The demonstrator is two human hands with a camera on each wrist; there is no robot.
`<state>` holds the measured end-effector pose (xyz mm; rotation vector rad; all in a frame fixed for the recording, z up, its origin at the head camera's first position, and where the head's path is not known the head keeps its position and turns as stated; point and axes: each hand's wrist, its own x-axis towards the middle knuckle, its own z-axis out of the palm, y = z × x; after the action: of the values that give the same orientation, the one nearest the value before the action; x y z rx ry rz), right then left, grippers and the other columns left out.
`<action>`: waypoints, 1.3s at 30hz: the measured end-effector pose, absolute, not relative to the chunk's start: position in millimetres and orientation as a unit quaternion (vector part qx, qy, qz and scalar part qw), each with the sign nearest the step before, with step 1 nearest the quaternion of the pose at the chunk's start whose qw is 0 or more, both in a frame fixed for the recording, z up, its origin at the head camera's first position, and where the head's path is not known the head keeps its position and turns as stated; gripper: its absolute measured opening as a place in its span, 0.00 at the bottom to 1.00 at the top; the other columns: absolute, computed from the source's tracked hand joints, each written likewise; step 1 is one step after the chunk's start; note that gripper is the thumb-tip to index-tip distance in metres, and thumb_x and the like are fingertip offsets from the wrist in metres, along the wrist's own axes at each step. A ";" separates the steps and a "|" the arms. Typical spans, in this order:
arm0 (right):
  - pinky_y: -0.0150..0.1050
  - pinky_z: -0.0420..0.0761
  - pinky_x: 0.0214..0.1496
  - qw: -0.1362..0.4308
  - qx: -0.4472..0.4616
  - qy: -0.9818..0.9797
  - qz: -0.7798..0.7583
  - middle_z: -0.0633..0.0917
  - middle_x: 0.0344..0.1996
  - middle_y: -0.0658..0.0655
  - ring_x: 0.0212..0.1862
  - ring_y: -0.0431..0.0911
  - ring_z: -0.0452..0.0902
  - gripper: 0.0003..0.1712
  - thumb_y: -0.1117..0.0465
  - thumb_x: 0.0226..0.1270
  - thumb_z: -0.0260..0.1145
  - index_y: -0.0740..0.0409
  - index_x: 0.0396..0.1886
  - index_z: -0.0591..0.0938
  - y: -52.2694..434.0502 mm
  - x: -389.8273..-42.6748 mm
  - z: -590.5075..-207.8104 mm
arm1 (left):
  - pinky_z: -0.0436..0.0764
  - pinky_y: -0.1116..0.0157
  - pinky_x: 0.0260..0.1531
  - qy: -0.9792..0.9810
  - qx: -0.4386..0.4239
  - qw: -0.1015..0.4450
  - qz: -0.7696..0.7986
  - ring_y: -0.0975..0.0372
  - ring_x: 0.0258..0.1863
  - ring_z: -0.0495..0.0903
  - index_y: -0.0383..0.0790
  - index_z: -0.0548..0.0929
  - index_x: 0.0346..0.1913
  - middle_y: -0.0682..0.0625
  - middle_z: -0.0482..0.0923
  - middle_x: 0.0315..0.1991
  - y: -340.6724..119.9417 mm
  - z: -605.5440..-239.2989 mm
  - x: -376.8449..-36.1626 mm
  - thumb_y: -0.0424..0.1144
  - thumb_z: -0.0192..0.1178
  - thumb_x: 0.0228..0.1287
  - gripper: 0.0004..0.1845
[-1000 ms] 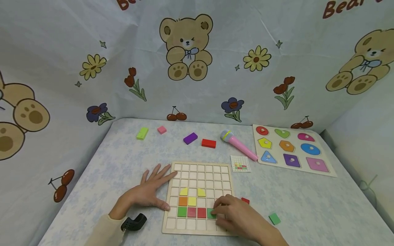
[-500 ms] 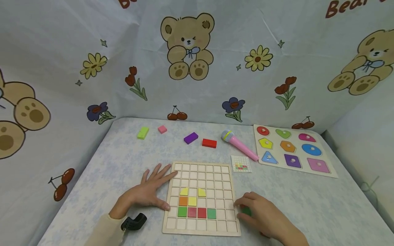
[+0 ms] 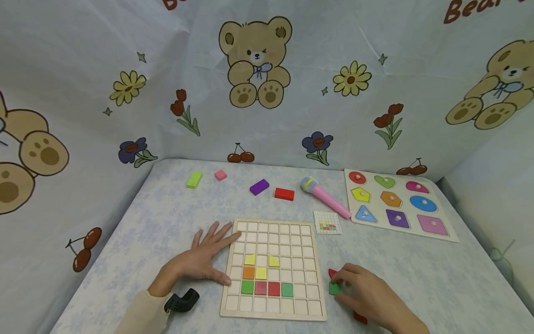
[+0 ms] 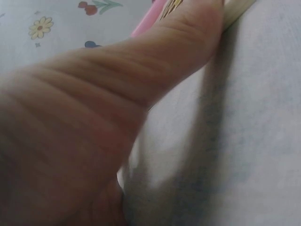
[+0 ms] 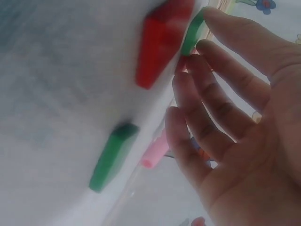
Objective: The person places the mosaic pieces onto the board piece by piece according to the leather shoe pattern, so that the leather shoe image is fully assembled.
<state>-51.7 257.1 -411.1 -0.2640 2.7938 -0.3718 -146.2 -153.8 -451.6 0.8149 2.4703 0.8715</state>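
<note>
My left hand (image 3: 203,260) lies spread at the left side of a wooden grid board (image 3: 273,314), fingertips and thumb touching its edge. The left wrist view shows mostly the thumb (image 4: 183,42). Set in the board are green, red, orange and yellow pieces, including an orange square (image 3: 248,272) and a yellow square (image 3: 261,273). Right of the board, my right hand (image 3: 369,292) pinches a green tile (image 3: 335,288) between thumb and index finger. A red piece (image 3: 332,273) shows just beyond its fingertips. Under the palm are another red piece (image 3: 360,318) and a second green tile (image 5: 110,160).
A pattern card (image 3: 327,222) lies behind the board's right corner, near a pink toy microphone (image 3: 329,202) and a knobbed shape puzzle (image 3: 379,215). Lime (image 3: 193,180), pink (image 3: 220,175), purple (image 3: 259,187) and red (image 3: 284,194) blocks stand farther back.
My right hand has left the green square in the board's lower row and moved right, off the board, to the loose tiles. The left hand has stayed in place.
</note>
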 end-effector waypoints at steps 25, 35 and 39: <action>0.33 0.78 0.36 0.123 -0.205 0.957 -0.166 0.79 0.37 0.34 0.33 0.29 0.70 0.11 0.49 0.61 0.74 0.39 0.43 0.86 239.2 -52.7 -408.9 | 0.26 0.31 0.67 0.883 0.288 0.199 0.314 0.40 0.79 0.26 0.53 0.54 0.81 0.44 0.35 0.83 -152.5 -450.8 -146.5 0.64 0.77 0.44 0.62; 0.38 0.82 0.45 0.089 -0.287 0.939 -0.166 0.82 0.41 0.38 0.41 0.33 0.76 0.11 0.51 0.62 0.75 0.41 0.44 0.87 213.2 -57.8 -410.9 | 0.26 0.31 0.66 0.882 0.292 0.194 0.316 0.39 0.79 0.26 0.53 0.53 0.81 0.43 0.35 0.83 -153.4 -449.9 -146.6 0.62 0.77 0.45 0.62; 0.36 0.82 0.45 0.115 -0.285 0.936 -0.174 0.82 0.40 0.38 0.39 0.32 0.75 0.10 0.50 0.62 0.74 0.41 0.44 0.88 205.9 -60.2 -412.5 | 0.26 0.32 0.67 0.882 0.291 0.196 0.314 0.40 0.79 0.25 0.53 0.53 0.81 0.44 0.35 0.83 -153.6 -451.5 -146.4 0.64 0.76 0.45 0.62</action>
<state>-60.2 205.9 -412.5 -0.8357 2.7418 -0.5088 -146.4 -153.6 -451.5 0.8162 2.4718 0.8791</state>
